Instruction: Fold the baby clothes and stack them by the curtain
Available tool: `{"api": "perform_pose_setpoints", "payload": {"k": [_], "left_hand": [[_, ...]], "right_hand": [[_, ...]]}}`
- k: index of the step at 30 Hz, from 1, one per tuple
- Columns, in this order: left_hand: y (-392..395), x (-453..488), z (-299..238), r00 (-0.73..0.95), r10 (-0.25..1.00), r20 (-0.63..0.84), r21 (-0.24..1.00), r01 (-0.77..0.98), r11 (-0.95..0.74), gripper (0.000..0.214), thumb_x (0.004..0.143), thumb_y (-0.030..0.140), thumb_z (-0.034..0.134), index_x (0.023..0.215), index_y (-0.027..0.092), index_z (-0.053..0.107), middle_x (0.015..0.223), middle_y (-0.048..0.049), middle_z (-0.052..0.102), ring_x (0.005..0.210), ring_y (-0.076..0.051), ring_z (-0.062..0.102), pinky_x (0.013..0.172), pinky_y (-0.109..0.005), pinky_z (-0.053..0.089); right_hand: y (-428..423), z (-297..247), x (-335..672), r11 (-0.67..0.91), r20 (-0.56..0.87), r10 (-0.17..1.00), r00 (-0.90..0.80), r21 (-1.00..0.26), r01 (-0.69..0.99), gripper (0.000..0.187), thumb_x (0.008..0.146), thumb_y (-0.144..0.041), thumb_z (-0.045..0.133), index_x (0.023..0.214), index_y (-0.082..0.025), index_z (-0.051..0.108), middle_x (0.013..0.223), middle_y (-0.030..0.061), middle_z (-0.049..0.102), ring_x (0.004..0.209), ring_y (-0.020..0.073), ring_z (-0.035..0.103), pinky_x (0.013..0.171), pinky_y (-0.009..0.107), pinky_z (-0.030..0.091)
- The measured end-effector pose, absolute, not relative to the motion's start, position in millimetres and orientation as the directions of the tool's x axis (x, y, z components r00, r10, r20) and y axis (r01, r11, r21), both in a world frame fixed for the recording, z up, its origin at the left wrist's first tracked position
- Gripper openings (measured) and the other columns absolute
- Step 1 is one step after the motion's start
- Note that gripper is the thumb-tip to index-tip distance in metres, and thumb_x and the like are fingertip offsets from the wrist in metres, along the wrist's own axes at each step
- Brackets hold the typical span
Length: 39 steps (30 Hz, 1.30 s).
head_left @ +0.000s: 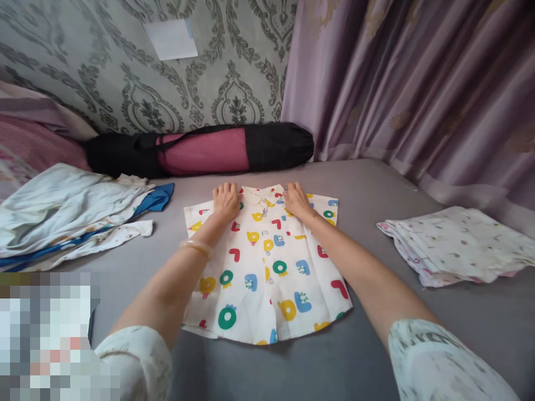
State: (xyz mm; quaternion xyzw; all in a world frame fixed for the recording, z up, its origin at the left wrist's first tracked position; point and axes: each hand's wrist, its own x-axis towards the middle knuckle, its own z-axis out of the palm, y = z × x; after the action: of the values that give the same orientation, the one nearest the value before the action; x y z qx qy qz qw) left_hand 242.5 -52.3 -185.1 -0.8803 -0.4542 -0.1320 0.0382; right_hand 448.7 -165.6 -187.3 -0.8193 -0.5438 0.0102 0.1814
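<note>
A small white garment [267, 267] printed with coloured shapes lies flat on the grey bed surface [368, 184], collar away from me. My left hand [226, 201] rests on its left shoulder beside the collar, fingers curled down onto the cloth. My right hand [296, 199] presses on the right shoulder next to the collar, fingers bent and touching the fabric. A pale bangle [195, 246] circles my left wrist. Whether the fingers pinch the cloth or only press it is unclear.
A loose pile of white and blue clothes [71, 214] lies at the left. A folded pale patterned cloth [457, 245] sits at the right. A pink rolled mat in a black bag [200, 149] lies along the patterned wall. Purple curtains [418, 83] hang at the right.
</note>
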Motion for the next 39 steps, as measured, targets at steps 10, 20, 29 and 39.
{"api": "perform_pose_setpoints", "payload": {"k": [10, 20, 29, 39], "left_hand": [[-52.9, 106.7, -200.4, 0.525, 0.846, 0.093, 0.107, 0.839, -0.533, 0.053, 0.095, 0.038, 0.026, 0.137, 0.009, 0.042, 0.146, -0.0187, 0.041, 0.136, -0.027, 0.036, 0.109, -0.042, 0.028], [-129.7, 69.1, -165.4, 0.301, 0.948, 0.102, 0.105, 0.945, -0.311, 0.041, 0.086, 0.043, 0.042, 0.104, 0.015, 0.066, 0.108, -0.0157, 0.065, 0.107, -0.031, 0.057, 0.091, -0.037, 0.043], [-203.2, 66.4, -161.0, 0.330, 0.929, -0.170, 0.313, 0.912, -0.266, 0.034, 0.078, 0.048, 0.049, 0.066, 0.019, 0.062, 0.070, -0.0061, 0.065, 0.071, -0.021, 0.059, 0.058, -0.026, 0.038], [-230.6, 58.1, -160.9, 0.323, 0.944, -0.063, 0.397, 0.876, -0.273, 0.033, 0.081, 0.050, 0.047, 0.078, 0.018, 0.056, 0.076, -0.0050, 0.063, 0.070, -0.018, 0.055, 0.057, -0.025, 0.036]], "right_hand": [[-260.4, -200.5, 504.5, -0.258, -0.022, 0.965, 0.260, -0.212, 0.943, 0.056, 0.100, -0.042, 0.017, 0.150, -0.019, 0.028, 0.158, 0.0074, 0.021, 0.146, 0.0216, 0.014, 0.117, 0.045, 0.009], [-343.9, -161.5, 473.6, -0.481, 0.056, 0.867, 0.496, -0.169, 0.860, 0.034, 0.095, -0.033, 0.036, 0.100, -0.019, 0.067, 0.106, 0.0116, 0.068, 0.097, 0.0250, 0.061, 0.081, 0.031, 0.043], [-395.4, -163.9, 419.0, -0.575, -0.198, 0.817, 0.541, -0.324, 0.751, 0.037, 0.084, -0.053, 0.049, 0.070, -0.022, 0.064, 0.078, 0.0045, 0.069, 0.071, 0.0183, 0.061, 0.053, 0.024, 0.035], [-419.3, -160.0, 398.2, -0.504, -0.099, 0.858, 0.504, -0.349, 0.790, 0.029, 0.088, -0.042, 0.046, 0.085, -0.018, 0.062, 0.085, 0.0062, 0.067, 0.074, 0.0164, 0.058, 0.057, 0.024, 0.031]]}}
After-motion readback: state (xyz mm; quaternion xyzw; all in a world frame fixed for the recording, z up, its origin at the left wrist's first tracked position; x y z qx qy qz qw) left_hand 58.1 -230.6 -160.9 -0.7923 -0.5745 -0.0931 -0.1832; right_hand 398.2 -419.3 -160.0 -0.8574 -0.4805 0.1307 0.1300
